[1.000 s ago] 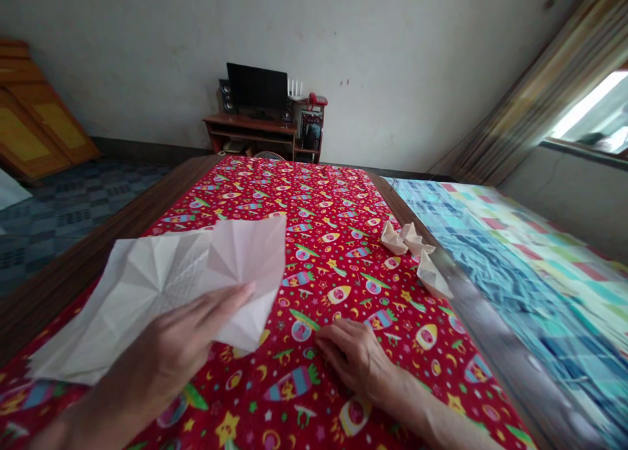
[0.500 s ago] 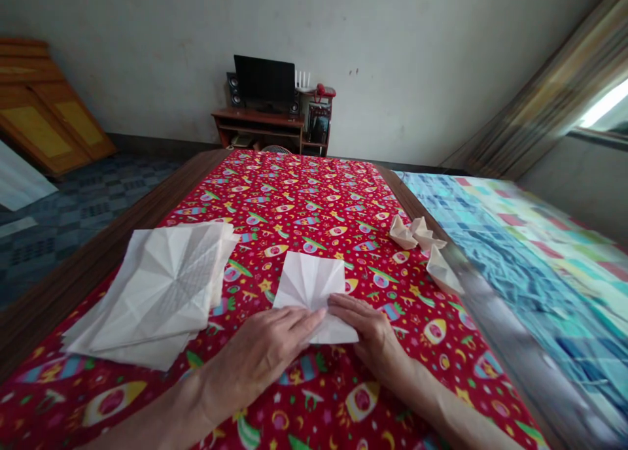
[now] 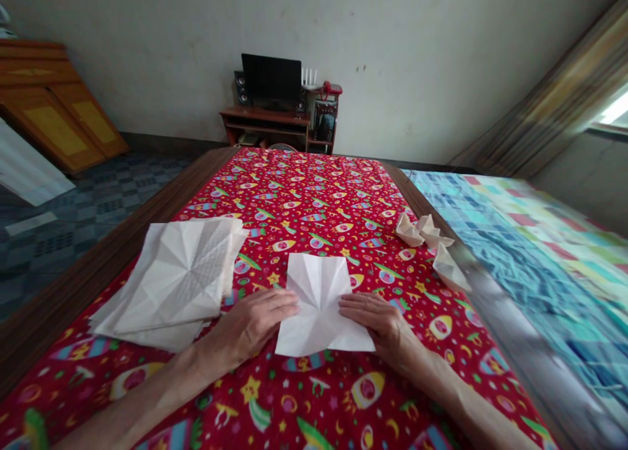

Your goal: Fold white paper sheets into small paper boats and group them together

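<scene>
A small creased white paper square lies flat on the red patterned tablecloth in front of me. My left hand rests on its left edge, fingers stretched out flat. My right hand lies on its right edge, fingers also flat and pressing down. Neither hand grips the sheet. A stack of larger creased white sheets sits to the left of my left hand.
Folded paper shapes lie near the table's right edge. A bed with a blue patchwork cover adjoins on the right. A dark wooden table border runs along the left. A desk with a monitor stands against the far wall.
My left hand put down the large sheets at the left and a small sheet came to the centre. Both hands have now parted to its left and right edges.
</scene>
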A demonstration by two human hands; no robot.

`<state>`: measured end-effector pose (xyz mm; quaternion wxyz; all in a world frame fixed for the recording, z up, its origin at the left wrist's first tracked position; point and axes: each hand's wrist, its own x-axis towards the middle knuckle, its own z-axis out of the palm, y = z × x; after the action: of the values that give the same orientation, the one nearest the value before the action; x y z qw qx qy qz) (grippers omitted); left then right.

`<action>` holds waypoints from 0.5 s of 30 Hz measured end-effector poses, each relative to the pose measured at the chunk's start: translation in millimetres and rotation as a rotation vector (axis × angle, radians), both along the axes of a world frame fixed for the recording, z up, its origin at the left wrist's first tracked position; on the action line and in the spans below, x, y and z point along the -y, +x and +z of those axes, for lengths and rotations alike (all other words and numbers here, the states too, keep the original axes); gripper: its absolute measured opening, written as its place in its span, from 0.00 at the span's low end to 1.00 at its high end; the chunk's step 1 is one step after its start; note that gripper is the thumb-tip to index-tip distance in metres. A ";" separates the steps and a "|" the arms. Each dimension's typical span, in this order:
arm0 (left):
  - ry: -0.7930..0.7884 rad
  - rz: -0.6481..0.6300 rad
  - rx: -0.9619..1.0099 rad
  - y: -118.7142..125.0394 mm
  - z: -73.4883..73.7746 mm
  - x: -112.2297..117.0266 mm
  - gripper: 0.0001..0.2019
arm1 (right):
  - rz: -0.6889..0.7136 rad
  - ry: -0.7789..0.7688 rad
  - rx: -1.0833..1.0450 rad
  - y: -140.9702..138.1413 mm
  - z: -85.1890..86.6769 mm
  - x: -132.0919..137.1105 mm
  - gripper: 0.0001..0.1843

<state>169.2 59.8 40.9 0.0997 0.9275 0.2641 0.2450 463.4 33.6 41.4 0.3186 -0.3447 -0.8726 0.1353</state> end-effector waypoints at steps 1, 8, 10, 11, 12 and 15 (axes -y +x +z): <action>0.001 0.002 0.024 1.1 1.7 2.0 0.15 | -0.006 -0.006 0.011 0.7 2.0 0.7 0.15; -0.123 0.172 0.136 9.1 -3.3 -0.8 0.10 | -0.224 -0.254 -0.072 -3.1 8.1 -2.4 0.13; -0.160 0.245 0.136 11.9 -5.0 -5.4 0.12 | -0.354 -0.366 -0.078 -4.7 6.6 -5.7 0.16; -0.181 0.272 0.126 13.3 -5.1 -7.4 0.13 | -0.408 -0.412 -0.077 -5.4 5.7 -7.5 0.16; -0.202 0.295 0.110 14.7 -4.8 -9.2 0.14 | -0.447 -0.446 -0.071 -6.2 4.9 -9.4 0.17; -0.222 0.385 0.041 17.9 -1.9 -12.5 0.16 | -0.532 -0.470 -0.048 -9.1 1.8 -16.0 0.15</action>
<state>187.1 72.3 38.9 0.1581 0.8382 0.4594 0.2477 454.3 49.6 43.1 0.2753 -0.6203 -0.6896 0.2529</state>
